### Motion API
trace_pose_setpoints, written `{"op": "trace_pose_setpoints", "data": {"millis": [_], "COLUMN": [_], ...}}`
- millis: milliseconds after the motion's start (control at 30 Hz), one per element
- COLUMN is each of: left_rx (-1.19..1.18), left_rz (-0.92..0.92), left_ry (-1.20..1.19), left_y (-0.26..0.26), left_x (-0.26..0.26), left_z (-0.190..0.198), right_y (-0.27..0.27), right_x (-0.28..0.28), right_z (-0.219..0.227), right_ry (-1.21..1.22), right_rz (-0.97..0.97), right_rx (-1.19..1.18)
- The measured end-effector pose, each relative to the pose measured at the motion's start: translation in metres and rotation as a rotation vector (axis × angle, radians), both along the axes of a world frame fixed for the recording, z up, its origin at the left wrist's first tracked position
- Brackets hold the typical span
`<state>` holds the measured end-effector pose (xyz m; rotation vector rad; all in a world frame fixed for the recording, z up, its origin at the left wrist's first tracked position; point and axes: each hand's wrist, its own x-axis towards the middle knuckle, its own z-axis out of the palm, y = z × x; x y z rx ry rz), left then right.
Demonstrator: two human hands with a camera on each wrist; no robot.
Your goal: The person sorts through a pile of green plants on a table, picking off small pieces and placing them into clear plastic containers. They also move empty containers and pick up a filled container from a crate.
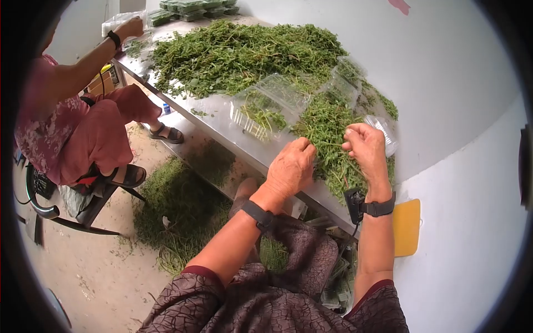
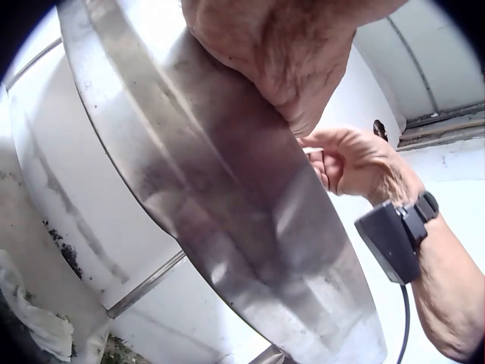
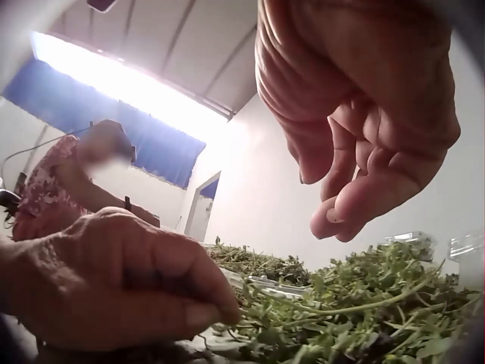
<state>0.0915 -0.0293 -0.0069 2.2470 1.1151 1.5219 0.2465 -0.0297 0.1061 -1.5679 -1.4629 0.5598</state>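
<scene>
A heap of leafy green stems [image 1: 327,133] reaches along the metal table toward the person. At its near edge, the left hand [image 1: 291,166] has thumb and forefinger drawn together on a green stem, the tips partly covered by leaves in the right wrist view. Above the same greens hovers the right hand [image 1: 366,147], its fingers loosely bent and the thumb [image 3: 311,155] apart from them, with nothing visible between. A clear plastic box [image 1: 261,114] with some greens inside lies beyond the left hand.
The larger pile of greens [image 1: 244,55] covers the far table, near stacked green trays [image 1: 191,10]. Another person [image 1: 72,116] sits at the left. More clear boxes [image 1: 383,133] stand by the wall. Greens [image 1: 183,205] cover the floor below the table edge [image 1: 222,141].
</scene>
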Motion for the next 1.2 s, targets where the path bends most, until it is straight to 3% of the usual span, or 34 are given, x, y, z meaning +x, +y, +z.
{"op": "trace_pose_setpoints", "data": {"millis": [67, 233, 400, 600, 1000, 1133, 1200], "left_rx": [0.023, -0.006, -0.020, 0.032, 0.010, 0.018, 0.019], "left_rz": [0.011, -0.014, 0.022, 0.019, 0.033, 0.032, 0.035], "left_ry": [-0.017, -0.051, -0.016, -0.001, 0.011, 0.002, -0.004], "left_y": [0.000, -0.001, -0.001, 0.001, -0.001, -0.001, -0.001], "left_x": [0.001, 0.001, 0.001, 0.000, 0.000, 0.000, 0.001], "left_z": [0.000, 0.004, 0.005, 0.002, 0.005, 0.004, 0.005], "right_y": [-0.012, -0.058, -0.073, -0.053, -0.036, -0.064, -0.076], "right_x": [0.028, 0.040, 0.048, 0.061, 0.078, 0.066, 0.060], "right_z": [-0.013, -0.013, -0.032, -0.055, -0.053, -0.026, -0.021], "right_ry": [-0.324, -0.628, -0.677, -0.835, -1.004, -0.752, -0.408], "right_rz": [-0.060, -0.216, -0.175, -0.191, -0.181, -0.237, -0.343], "right_rx": [0.089, 0.011, 0.099, 0.255, 0.259, 0.341, 0.170]}}
